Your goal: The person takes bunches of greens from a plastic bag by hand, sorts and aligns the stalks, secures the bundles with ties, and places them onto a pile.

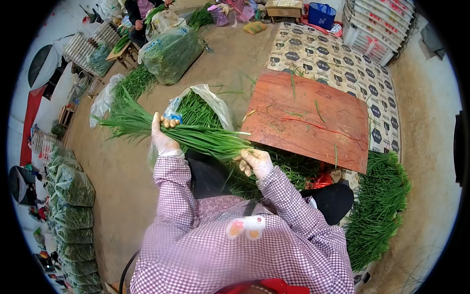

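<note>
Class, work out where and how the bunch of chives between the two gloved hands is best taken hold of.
The bunch of chives is probably best gripped along the compact stretch between left hand and right hand, coming from the near side and wrapping around it: there it runs narrow, while its leaf tips fan loosely.

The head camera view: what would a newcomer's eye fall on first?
Most likely the bundle of long green stalks at the centre, gripped by the left hand, with the right hand at its paler end. Then the reddish board just beyond the right hand, and the big heap of greens at the person's right side.
</note>
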`<state>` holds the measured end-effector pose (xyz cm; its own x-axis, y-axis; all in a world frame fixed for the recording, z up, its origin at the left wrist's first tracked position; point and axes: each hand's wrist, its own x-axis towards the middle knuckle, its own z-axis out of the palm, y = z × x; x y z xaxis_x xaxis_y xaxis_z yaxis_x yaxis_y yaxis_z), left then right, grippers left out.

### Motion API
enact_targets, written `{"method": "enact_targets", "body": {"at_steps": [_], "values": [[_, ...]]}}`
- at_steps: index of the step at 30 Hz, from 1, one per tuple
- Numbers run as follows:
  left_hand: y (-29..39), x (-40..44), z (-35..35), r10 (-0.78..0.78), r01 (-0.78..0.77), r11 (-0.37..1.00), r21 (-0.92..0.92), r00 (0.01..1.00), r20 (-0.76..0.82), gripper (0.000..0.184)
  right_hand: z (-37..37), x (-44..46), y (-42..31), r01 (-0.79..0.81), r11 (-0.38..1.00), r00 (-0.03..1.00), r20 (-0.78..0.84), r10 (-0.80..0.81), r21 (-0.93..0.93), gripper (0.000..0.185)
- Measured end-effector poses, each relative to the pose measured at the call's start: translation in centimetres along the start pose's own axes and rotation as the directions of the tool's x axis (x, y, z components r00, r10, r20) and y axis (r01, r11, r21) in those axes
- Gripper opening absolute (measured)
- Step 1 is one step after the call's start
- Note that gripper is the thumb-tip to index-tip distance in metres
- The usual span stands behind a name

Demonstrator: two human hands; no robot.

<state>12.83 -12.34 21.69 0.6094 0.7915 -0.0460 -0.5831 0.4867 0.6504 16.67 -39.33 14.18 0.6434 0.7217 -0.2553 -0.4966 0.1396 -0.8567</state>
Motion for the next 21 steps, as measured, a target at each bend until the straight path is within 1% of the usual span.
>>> {"method": "enact_targets", "body": {"at_steps": [2, 3, 4, 6, 8, 9, 10, 11, 12, 13, 14, 15, 16, 17, 18, 19, 20, 21], "values": [[-0.2, -0.1, 0.2, -0.02, 0.02, 0.999, -0.031, 1.0, -0.011, 0.025, -0.3, -0.6, -1.0, -0.045, 0.999, 0.99, -0.131, 0.046, 0.017, 0.039], [-0.3, 0.1, 0.0, -0.011, 0.01, 1.0, -0.022, 1.0, -0.015, 0.025, -0.7, -0.6, -0.9, -0.071, 0.997, 0.98, -0.189, 0.066, -0.024, 0.04], [-0.4, 0.0, 0.1, -0.012, 0.011, 1.0, -0.022, 1.0, -0.015, 0.025, -1.3, -0.7, 0.0, -0.007, 0.993, 0.974, -0.224, 0.033, 0.116, 0.04], [-0.6, -0.1, 0.5, 0.028, -0.03, 0.999, -0.033, 0.998, -0.061, 0.025, -4.0, -0.9, 2.0, -0.041, 0.991, 0.944, -0.32, 0.079, 0.125, 0.038], [0.0, 0.3, 0.4, 0.053, -0.056, 0.998, -0.028, 0.995, -0.09, 0.024, -6.1, -1.4, 2.9, -0.044, 0.969, 0.869, -0.469, 0.158, 0.245, 0.036], [0.4, 0.4, 0.3, 0.079, -0.082, 0.996, -0.018, 0.99, -0.117, 0.024, -7.6, -1.6, 3.3, -0.141, 0.982, 0.868, -0.462, 0.182, 0.122, 0.031], [0.7, 0.4, 0.2, 0.077, -0.08, 0.997, -0.015, 0.99, -0.118, 0.024, -11.2, -1.1, 6.0, -0.304, 0.938, 0.891, -0.398, 0.218, -0.166, 0.033], [0.9, 0.4, 0.3, 0.075, -0.081, 0.996, -0.035, 0.988, -0.138, 0.024, -12.8, -1.1, 6.9, -0.425, 0.611, 0.899, -0.388, 0.201, -0.668, 0.038], [1.1, 0.5, 0.3, 0.074, -0.084, 0.995, -0.058, 0.985, -0.158, 0.024, -13.5, -1.0, 7.2, -0.386, 0.054, 0.909, -0.37, 0.192, -0.921, 0.044], [1.1, 0.7, 0.0, 0.074, -0.085, 0.995, -0.061, 0.985, -0.158, 0.024, -11.2, -1.1, 4.1, -0.412, -0.097, 0.783, -0.406, 0.471, -0.906, 0.062], [1.0, 0.7, -0.3, 0.074, -0.084, 0.995, -0.06, 0.985, -0.157, 0.024, -10.0, -1.3, 4.1, -0.329, 0.045, 0.889, -0.293, 0.353, -0.943, 0.076], [0.9, 0.8, -0.4, 0.061, -0.072, 0.995, -0.07, 0.986, -0.155, 0.024, -8.7, -1.2, 3.8, -0.191, 0.35, 0.961, -0.103, 0.255, -0.917, 0.085], [0.7, 0.8, -0.5, 0.047, -0.06, 0.995, -0.079, 0.987, -0.154, 0.024, -6.9, -0.5, 3.5, -0.15, 0.663, 0.976, -0.004, 0.216, -0.734, 0.089], [0.6, 0.0, 0.4, 0.025, -0.04, 0.995, -0.095, 0.987, -0.16, 0.025, -5.3, 0.8, 5.2, -0.081, 0.871, 0.993, 0.038, 0.114, -0.484, 0.087], [0.3, -0.3, 0.4, 0.022, -0.037, 0.995, -0.092, 0.987, -0.161, 0.025, -3.2, 1.5, 3.6, -0.01, 0.914, 0.991, 0.121, 0.064, -0.405, 0.081], [0.1, -0.2, 0.4, 0.028, -0.041, 0.996, -0.076, 0.985, -0.168, 0.025, -1.5, 2.0, 2.7, 0.032, 0.94, 0.995, 0.103, 0.004, -0.34, 0.065], [-0.1, -0.1, 0.4, 0.036, -0.048, 0.997, -0.062, 0.984, -0.174, 0.025, 0.1, 2.0, 1.6, -0.048, 0.992, 0.998, 0.027, 0.052, -0.119, 0.047], [0.0, 0.2, 0.2, 0.025, -0.044, 0.994, -0.095, 0.98, -0.195, 0.025, -0.4, 2.2, 1.6, -0.107, 0.994, 0.994, 0.022, 0.108, -0.028, 0.039]]}}
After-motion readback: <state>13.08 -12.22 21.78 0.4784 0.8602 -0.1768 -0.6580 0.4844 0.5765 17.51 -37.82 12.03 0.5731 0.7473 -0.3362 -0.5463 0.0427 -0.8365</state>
